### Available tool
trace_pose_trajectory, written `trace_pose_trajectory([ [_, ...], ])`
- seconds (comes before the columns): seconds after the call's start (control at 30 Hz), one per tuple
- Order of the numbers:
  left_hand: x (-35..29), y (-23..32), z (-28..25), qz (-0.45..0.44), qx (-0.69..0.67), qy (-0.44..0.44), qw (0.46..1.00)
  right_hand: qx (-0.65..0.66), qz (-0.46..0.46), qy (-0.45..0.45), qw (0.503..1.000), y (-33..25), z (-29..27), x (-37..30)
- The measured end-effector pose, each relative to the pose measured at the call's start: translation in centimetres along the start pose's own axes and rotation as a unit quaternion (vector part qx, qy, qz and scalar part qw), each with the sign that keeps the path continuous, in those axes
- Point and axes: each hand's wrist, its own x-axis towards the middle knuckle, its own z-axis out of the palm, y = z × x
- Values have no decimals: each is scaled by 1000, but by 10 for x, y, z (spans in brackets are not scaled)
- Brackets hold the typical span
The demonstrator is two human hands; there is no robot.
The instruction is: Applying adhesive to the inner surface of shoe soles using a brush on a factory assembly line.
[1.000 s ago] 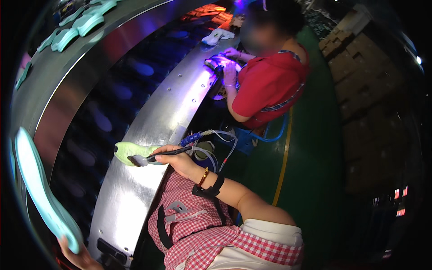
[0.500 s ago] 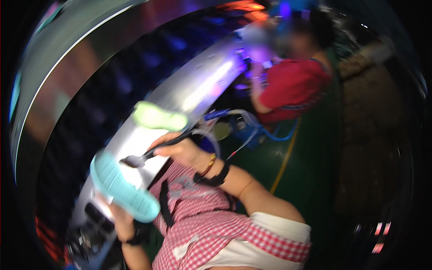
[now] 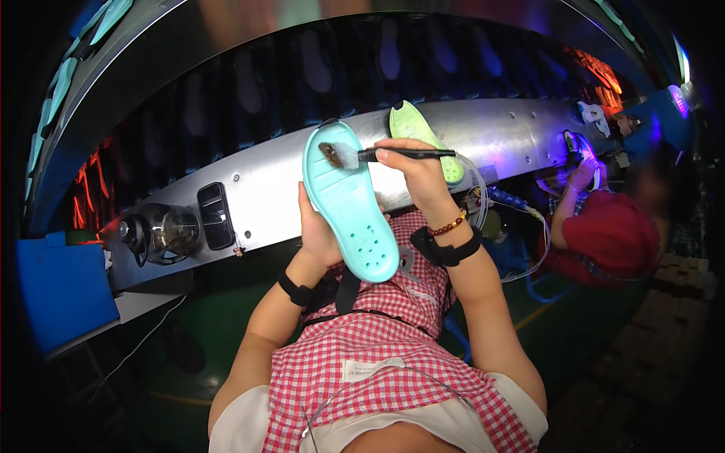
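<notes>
My left hand (image 3: 317,230) is wrapped round the edge of a turquoise shoe sole (image 3: 362,215), held up over the bench's near edge. The sole has small holes at its near end and ribs at its far end. A brush (image 3: 414,153) with a black handle is pinched in my right hand (image 3: 419,177). Its wet-looking bristles lie over the ribbed end of the sole, where a dark brown patch shows. Behind my right hand a light green sole (image 3: 417,124) lies on the bench, partly hidden by the fingers and brush handle.
The metal bench (image 3: 279,177) carries a glass pot with a black lid (image 3: 170,230) and a black divided tray (image 3: 216,217). Beyond runs a dark row of soles (image 3: 316,64) between orange glows. A blue box (image 3: 64,291) stands left. At right, a person in red (image 3: 610,238) works.
My view has swung round and sharpened. The brush has gone from beside the turquoise sole to over its ribbed end. The green sole still lies on the bench.
</notes>
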Motion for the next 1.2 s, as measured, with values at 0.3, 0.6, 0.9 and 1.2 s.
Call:
trace_pose_trajectory([
  [0.3,6,23,-1,127,61,152,978,-376,-176,-191,890,-17,19,-49],
  [0.6,7,6,20,13,48,-34,998,-197,-104,-32,974,-56,10,-44],
  [0.9,7,12,30,101,-6,63,993,-170,-27,-120,978,-57,5,-53],
  [1.2,15,30,22,300,133,143,934,-264,-166,-259,914,-50,-5,-57],
])
